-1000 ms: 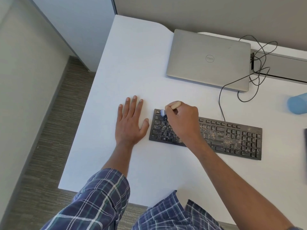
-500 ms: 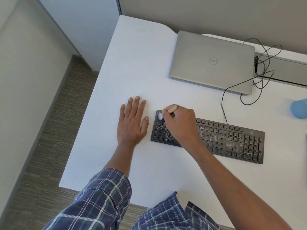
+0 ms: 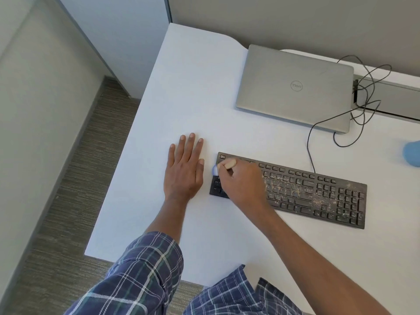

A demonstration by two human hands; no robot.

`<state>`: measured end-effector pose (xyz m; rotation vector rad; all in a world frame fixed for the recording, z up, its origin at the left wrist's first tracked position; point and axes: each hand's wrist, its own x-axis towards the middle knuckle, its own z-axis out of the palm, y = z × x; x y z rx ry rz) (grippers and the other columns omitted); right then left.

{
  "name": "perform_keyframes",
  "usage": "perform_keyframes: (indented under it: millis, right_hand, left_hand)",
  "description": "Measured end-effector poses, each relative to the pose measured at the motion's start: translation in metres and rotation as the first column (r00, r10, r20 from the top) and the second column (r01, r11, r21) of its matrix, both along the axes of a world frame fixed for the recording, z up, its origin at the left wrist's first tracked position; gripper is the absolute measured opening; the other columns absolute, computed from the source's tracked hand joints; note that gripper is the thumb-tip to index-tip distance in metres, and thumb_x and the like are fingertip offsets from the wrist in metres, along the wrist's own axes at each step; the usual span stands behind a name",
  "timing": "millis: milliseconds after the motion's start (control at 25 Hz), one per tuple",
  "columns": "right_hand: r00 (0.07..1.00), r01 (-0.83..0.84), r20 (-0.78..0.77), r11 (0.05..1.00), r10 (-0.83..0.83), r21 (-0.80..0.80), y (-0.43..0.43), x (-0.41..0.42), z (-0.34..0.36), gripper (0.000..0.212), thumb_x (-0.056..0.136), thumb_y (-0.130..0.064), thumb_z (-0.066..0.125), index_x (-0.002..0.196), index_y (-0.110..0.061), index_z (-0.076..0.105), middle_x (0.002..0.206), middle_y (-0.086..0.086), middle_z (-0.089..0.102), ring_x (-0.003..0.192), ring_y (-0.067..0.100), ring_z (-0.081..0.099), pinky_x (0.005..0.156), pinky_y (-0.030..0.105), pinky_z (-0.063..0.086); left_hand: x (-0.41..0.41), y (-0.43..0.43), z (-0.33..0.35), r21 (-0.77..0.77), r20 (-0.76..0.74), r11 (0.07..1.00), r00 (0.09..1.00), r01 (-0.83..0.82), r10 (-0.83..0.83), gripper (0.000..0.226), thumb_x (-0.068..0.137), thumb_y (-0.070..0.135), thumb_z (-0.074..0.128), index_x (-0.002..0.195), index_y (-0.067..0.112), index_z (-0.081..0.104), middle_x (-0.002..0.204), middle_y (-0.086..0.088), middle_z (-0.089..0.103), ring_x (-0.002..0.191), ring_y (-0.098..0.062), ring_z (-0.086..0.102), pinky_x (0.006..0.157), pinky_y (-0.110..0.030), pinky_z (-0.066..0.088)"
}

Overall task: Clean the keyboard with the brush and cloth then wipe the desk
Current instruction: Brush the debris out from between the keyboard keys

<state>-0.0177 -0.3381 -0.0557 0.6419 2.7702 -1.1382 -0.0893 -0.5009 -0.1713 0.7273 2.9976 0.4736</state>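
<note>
1. The right hand (image 3: 242, 180) is curled closed around the brush (image 3: 225, 165); only the pale wooden end of the handle and a blurred light tuft of bristles show past the knuckles, and the rest is hidden in the fist.
2. The bristles sit at the left end of the keyboard (image 3: 302, 192), right by the hand's thumb side. Whether they touch the keys or the edge is too blurred to tell.
3. The right hand and wrist cover most of the keyboard's left part. A few dark keys show below the bristles.
4. To the right of that hand, the exposed keys carry pale crumbs and dust, thickest toward the number pad.
5. The left hand (image 3: 185, 169) lies open and flat, palm down on the white desk (image 3: 177, 92), just beside the keyboard's left end; its thumb is close to the edge, and contact cannot be judged.
6. Beyond the right hand lies a closed grey laptop (image 3: 295, 89). A thin black cable (image 3: 309, 137) runs from the keyboard's far edge and loops toward a slot at the desk's back.
7. Far to the right of the right hand a blue object (image 3: 412, 153) is cut off by the frame; its nature is unclear.
8. Plaid sleeves (image 3: 145, 271) fill the near edge.
</note>
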Motion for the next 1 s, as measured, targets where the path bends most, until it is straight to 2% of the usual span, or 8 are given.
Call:
perform_keyframes:
  millis: [80, 200, 400, 480, 560, 640, 840, 1000]
  right_hand:
    - [1.000, -0.014, 0.018, 1.000, 0.014, 0.002, -0.005, 0.010, 0.001, 0.026, 0.097, -0.022, 0.060, 0.076, -0.024, 0.074, 0.054, -0.034, 0.055, 0.049, 0.000, 0.053, 0.054, 0.022, 0.032]
    - [1.000, 0.021, -0.011, 1.000, -0.021, -0.019, -0.003, 0.006, 0.002, 0.025, 0.094, -0.021, 0.062, 0.073, -0.024, 0.074, 0.046, -0.021, 0.053, 0.045, 0.005, 0.049, 0.056, 0.026, 0.038]
    - [0.997, 0.063, -0.048, 0.997, -0.064, -0.037, 0.005, -0.024, 0.006, 0.025, 0.100, -0.027, 0.061, 0.083, -0.021, 0.079, 0.076, -0.015, 0.076, 0.056, 0.015, 0.060, 0.065, 0.033, 0.055]
    - [0.999, 0.049, -0.009, 0.999, -0.050, -0.012, 0.003, -0.019, 0.002, 0.025, 0.100, -0.028, 0.061, 0.085, -0.021, 0.079, 0.068, -0.015, 0.071, 0.058, 0.017, 0.061, 0.062, 0.033, 0.051]
    - [0.999, 0.046, 0.003, 0.999, -0.046, 0.000, -0.004, -0.003, 0.000, 0.023, 0.100, -0.025, 0.062, 0.083, -0.021, 0.078, 0.053, -0.020, 0.054, 0.056, 0.014, 0.054, 0.060, 0.029, 0.041]
    - [0.998, 0.060, -0.016, 0.998, -0.060, -0.020, -0.011, 0.016, -0.005, 0.022, 0.097, -0.020, 0.064, 0.079, -0.020, 0.076, 0.050, -0.027, 0.049, 0.055, 0.011, 0.052, 0.060, 0.027, 0.039]
    - [1.000, 0.015, 0.022, 0.997, -0.014, -0.074, -0.023, 0.042, -0.009, 0.023, 0.096, -0.021, 0.063, 0.075, -0.018, 0.072, 0.050, -0.016, 0.054, 0.049, 0.011, 0.051, 0.053, 0.024, 0.037]
    - [0.999, 0.044, -0.023, 0.993, -0.047, -0.106, -0.015, 0.028, -0.004, 0.023, 0.097, -0.024, 0.061, 0.079, -0.020, 0.074, 0.066, -0.010, 0.070, 0.056, 0.014, 0.059, 0.057, 0.029, 0.047]
  left_hand:
    - [0.000, 0.000, 0.000, -0.009, -0.003, 1.000, 1.000, 0.004, -0.004, 0.062, 0.113, 0.032, 0.030, 0.174, 0.022, 0.018, 0.182, -0.001, 0.008, 0.168, -0.023, -0.001, 0.135, -0.054, 0.010]
    - [-0.001, -0.001, 0.001, -0.005, 0.002, 1.000, 1.000, 0.001, -0.001, 0.064, 0.112, 0.033, 0.033, 0.174, 0.022, 0.018, 0.182, -0.001, 0.007, 0.168, -0.022, -0.001, 0.135, -0.054, 0.010]
    - [0.000, 0.000, 0.001, -0.009, 0.003, 1.000, 1.000, 0.001, -0.001, 0.066, 0.110, 0.034, 0.034, 0.173, 0.022, 0.019, 0.182, -0.001, 0.008, 0.168, -0.023, 0.000, 0.135, -0.054, 0.010]
    - [0.001, 0.000, 0.001, -0.008, 0.006, 1.000, 1.000, 0.004, -0.004, 0.066, 0.110, 0.032, 0.035, 0.173, 0.022, 0.019, 0.182, -0.001, 0.008, 0.168, -0.023, -0.001, 0.135, -0.054, 0.010]
    - [0.000, 0.000, 0.001, -0.008, 0.011, 1.000, 1.000, 0.006, -0.006, 0.067, 0.110, 0.031, 0.035, 0.174, 0.022, 0.018, 0.182, -0.001, 0.007, 0.168, -0.022, -0.002, 0.135, -0.054, 0.009]
    - [0.000, 0.000, 0.000, -0.011, 0.012, 1.000, 1.000, 0.005, -0.005, 0.066, 0.110, 0.031, 0.034, 0.174, 0.022, 0.017, 0.182, -0.001, 0.007, 0.168, -0.022, -0.002, 0.135, -0.053, 0.009]
    - [-0.001, 0.001, -0.002, -0.014, 0.015, 1.000, 1.000, 0.001, -0.001, 0.066, 0.110, 0.029, 0.035, 0.173, 0.023, 0.019, 0.182, 0.000, 0.008, 0.168, -0.022, 0.000, 0.135, -0.054, 0.009]
    - [-0.001, -0.001, -0.001, -0.022, 0.003, 1.000, 1.000, 0.006, -0.006, 0.067, 0.110, 0.027, 0.033, 0.174, 0.023, 0.016, 0.182, 0.000, 0.006, 0.168, -0.022, -0.003, 0.135, -0.053, 0.009]
